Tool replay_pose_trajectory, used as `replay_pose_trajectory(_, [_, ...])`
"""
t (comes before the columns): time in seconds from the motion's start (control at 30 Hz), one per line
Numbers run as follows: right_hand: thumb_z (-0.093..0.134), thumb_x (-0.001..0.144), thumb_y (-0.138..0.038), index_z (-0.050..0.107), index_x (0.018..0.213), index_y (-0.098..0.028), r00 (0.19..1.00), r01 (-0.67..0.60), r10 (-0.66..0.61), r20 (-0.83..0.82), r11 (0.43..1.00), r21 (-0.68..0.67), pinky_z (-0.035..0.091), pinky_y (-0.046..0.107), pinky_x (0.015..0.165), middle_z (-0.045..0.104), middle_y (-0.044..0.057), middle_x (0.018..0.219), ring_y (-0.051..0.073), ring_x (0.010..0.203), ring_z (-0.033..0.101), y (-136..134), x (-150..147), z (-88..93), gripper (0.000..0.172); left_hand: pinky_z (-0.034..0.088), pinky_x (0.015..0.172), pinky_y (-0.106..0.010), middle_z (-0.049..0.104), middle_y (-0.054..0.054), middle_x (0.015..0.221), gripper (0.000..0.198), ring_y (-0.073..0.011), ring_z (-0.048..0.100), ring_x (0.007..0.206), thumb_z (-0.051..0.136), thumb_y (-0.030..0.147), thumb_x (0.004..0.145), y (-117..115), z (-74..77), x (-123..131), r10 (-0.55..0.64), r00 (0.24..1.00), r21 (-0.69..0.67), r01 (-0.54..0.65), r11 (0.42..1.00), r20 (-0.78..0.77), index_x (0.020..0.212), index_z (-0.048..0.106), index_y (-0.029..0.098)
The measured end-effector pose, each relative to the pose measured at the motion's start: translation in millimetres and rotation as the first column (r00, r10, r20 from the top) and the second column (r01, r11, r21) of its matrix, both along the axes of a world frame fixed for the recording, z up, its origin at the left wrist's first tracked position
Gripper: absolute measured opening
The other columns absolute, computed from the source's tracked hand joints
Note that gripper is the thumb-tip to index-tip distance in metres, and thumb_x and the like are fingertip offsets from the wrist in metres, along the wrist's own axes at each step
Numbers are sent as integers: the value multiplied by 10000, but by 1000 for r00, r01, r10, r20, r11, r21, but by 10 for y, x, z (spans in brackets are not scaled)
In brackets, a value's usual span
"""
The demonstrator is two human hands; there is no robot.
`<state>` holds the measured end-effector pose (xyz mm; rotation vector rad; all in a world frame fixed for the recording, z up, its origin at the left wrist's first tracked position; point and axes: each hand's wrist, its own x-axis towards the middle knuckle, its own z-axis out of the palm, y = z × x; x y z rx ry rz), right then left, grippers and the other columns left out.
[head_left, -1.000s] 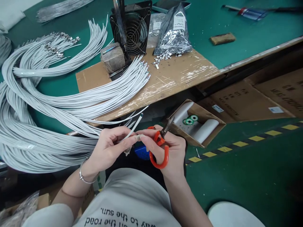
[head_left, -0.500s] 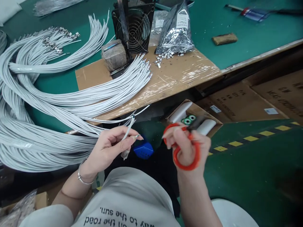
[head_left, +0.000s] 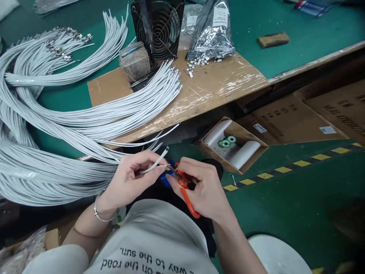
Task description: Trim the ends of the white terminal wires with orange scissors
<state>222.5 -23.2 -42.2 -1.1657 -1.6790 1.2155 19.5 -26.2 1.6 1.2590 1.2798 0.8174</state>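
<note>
My left hand (head_left: 139, 171) pinches a white cable (head_left: 156, 163) whose dark-tipped end sticks up past the fingers. In my right hand (head_left: 203, 186) are red-handled scissors (head_left: 188, 201), their blades pointing left and meeting the cable area at my left fingertips. Whether the blades touch a wire is too small to tell. Several loose cable ends (head_left: 155, 142) hang over the table edge just above my left hand. A large bundle of white cables (head_left: 137, 106) lies to the left on the table, its ends fanned toward the middle.
A black fan (head_left: 161, 30) stands behind a grey block (head_left: 135, 62) on the cardboard sheet (head_left: 216, 85). Small metal connectors (head_left: 190, 72) lie beside a silver bag (head_left: 212, 34). An open box (head_left: 251, 160) with green-rimmed spools (head_left: 226, 141) is below the table. A white stool (head_left: 276, 255) stands lower right.
My right hand has moved left and down with the scissors, from beside the box to my left fingertips. The scissors have turned, blades now pointing left. The left hand stays nearly in place.
</note>
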Motion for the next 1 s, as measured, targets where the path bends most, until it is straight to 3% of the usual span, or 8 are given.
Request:
replay_pose_trajectory(0.27, [694, 842, -130, 337, 579, -223, 1000, 26, -25, -15, 998, 66, 221, 278, 475, 330, -63, 594, 84, 526, 285, -12, -43, 20, 453, 282, 523, -272, 667, -33, 705, 260, -127, 429, 588, 774, 433, 990, -12, -31, -19, -6, 999, 42, 8, 999, -43, 924, 857, 196])
replay_pose_trajectory(0.6, [650, 773, -79, 284, 579, -229, 996, 88, -88, -7, 988, 131, 197, 280, 470, 314, -64, 575, 84, 530, 249, -31, -78, -32, 441, 259, 510, -270, 645, -19, 684, 247, -112, 359, 566, 778, 413, 981, -8, -16, -1, 11, 999, 35, -10, 999, -44, 896, 845, 191])
replay_pose_trajectory(0.83, [642, 800, -55, 276, 574, -222, 984, 179, -175, -40, 942, 285, 171, 267, 456, 305, -70, 552, 70, 499, 251, -14, -125, -133, 462, 258, 519, -275, 647, -22, 685, 216, -116, 364, 575, 782, 384, 974, 3, 2, 8, 18, 999, 10, -17, 1000, -35, 903, 847, 191])
replay_pose_trajectory(1.0, [672, 888, -91, 286, 561, -210, 965, 260, -255, -59, 917, 302, 147, 280, 460, 260, -73, 557, 65, 497, 210, 26, -59, -186, 519, 259, 501, -268, 640, -12, 651, 237, -106, 354, 549, 773, 397, 991, 15, -6, -4, -13, 999, 4, 13, 1000, 30, 928, 853, 183])
